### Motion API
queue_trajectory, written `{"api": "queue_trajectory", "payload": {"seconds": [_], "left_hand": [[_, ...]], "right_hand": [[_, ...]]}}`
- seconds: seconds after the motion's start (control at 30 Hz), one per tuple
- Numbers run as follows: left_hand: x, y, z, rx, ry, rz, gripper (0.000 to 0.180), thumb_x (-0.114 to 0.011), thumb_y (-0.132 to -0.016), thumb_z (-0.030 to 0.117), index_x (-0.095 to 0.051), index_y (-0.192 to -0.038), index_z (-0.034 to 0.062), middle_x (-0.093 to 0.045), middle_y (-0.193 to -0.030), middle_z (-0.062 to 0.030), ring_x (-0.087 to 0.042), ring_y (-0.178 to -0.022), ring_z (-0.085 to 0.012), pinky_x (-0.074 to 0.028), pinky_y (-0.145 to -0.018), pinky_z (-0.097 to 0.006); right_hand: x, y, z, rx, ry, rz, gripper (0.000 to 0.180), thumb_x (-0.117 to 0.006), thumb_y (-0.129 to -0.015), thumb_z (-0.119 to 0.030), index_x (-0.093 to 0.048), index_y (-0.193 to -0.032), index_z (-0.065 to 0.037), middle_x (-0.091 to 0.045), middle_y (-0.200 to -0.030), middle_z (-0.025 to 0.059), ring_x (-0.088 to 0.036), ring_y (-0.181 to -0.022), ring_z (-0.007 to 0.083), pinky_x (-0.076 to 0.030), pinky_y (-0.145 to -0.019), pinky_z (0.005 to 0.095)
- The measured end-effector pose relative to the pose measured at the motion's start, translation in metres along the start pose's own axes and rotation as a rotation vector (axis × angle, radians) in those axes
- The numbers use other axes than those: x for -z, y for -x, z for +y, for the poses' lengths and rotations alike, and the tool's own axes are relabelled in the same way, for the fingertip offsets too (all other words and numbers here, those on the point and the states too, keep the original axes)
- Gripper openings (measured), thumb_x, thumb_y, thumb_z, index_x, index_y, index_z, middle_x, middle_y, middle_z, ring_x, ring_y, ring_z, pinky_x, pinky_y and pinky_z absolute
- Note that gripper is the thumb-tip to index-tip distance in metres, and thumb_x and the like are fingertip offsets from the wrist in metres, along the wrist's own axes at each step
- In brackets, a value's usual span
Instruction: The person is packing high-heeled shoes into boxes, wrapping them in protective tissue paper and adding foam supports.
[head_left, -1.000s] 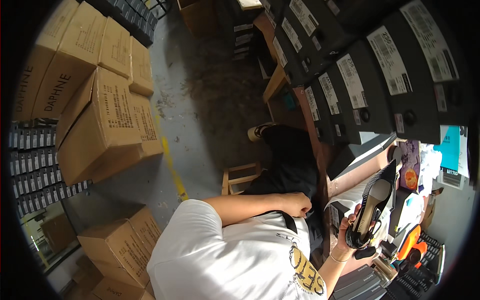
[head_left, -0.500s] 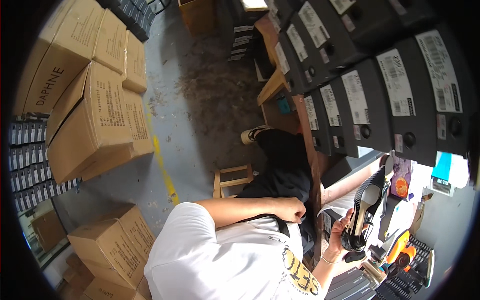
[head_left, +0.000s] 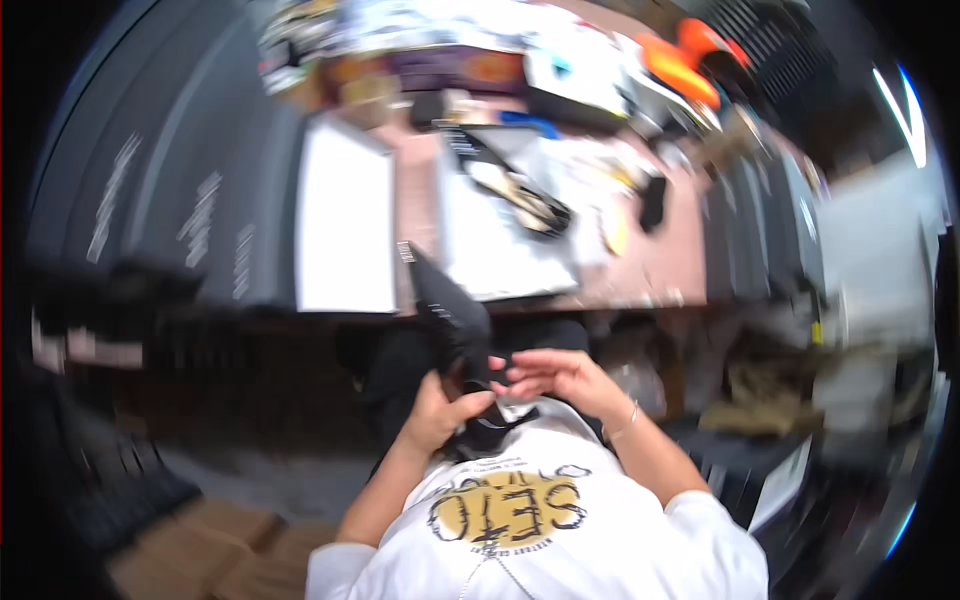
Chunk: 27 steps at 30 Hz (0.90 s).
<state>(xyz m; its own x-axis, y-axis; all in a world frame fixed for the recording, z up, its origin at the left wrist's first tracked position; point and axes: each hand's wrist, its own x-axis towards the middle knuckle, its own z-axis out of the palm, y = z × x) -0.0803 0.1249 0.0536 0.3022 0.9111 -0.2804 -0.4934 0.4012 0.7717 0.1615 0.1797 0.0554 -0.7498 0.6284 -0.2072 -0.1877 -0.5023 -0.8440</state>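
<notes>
The picture is motion-blurred. I hold a black high-heeled shoe (head_left: 452, 305) in front of my chest, its long end pointing up toward the table. My left hand (head_left: 438, 412) grips the shoe's lower part from the left. My right hand (head_left: 556, 376) rests its fingers on the same part from the right. My white printed shirt fills the lower middle of the view.
A reddish table (head_left: 660, 255) lies ahead with an open white box (head_left: 345, 230), and a second white box (head_left: 500, 250) holds another dark shoe (head_left: 520, 190). Orange items (head_left: 680, 65) and papers clutter the far side. Black boxes (head_left: 150, 200) stack at left; cardboard cartons (head_left: 200, 550) sit lower left.
The view has swung round to face the table. The shoe, earlier held up at the right by my right hand alone, is now before my chest with both hands on it.
</notes>
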Motion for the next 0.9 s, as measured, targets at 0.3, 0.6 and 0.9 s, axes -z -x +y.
{"api": "queue_trajectory", "payload": {"seconds": [0.3,0.6,0.9], "left_hand": [[-0.019,-0.015,0.024,-0.049,-0.043,-0.009,0.060,-0.063,-0.080,0.026,-0.043,-0.124,-0.0092,-0.054,-0.115,-0.0196,-0.061,-0.086,-0.0205,-0.055,-0.074,-0.031],[-0.035,-0.037,0.049,0.150,0.245,-0.025,0.060,-0.062,-0.085,0.022,-0.037,-0.129,-0.0100,-0.051,-0.123,-0.0204,-0.056,-0.097,-0.0263,-0.053,-0.084,-0.035],[-0.068,-0.038,0.052,0.173,0.062,0.091,0.058,-0.061,-0.083,0.024,-0.039,-0.127,-0.0072,-0.053,-0.124,-0.0178,-0.057,-0.095,-0.0252,-0.055,-0.080,-0.034]], "right_hand": [[0.131,0.206,0.263,-0.552,-0.060,1.202,0.025,-0.058,-0.094,-0.028,-0.063,-0.105,-0.007,-0.062,-0.085,0.0019,-0.061,-0.067,0.0110,-0.050,-0.052,0.0267],[0.096,0.122,0.411,-0.402,-0.658,1.183,0.047,-0.060,-0.090,-0.044,-0.065,-0.106,0.000,-0.063,-0.075,0.0094,-0.059,-0.055,0.0230,-0.051,-0.053,0.0351],[0.172,0.064,0.378,-0.282,-1.058,1.591,0.049,-0.055,-0.092,-0.049,-0.057,-0.111,-0.004,-0.065,-0.083,0.0056,-0.062,-0.069,0.0229,-0.048,-0.063,0.0401]]}}
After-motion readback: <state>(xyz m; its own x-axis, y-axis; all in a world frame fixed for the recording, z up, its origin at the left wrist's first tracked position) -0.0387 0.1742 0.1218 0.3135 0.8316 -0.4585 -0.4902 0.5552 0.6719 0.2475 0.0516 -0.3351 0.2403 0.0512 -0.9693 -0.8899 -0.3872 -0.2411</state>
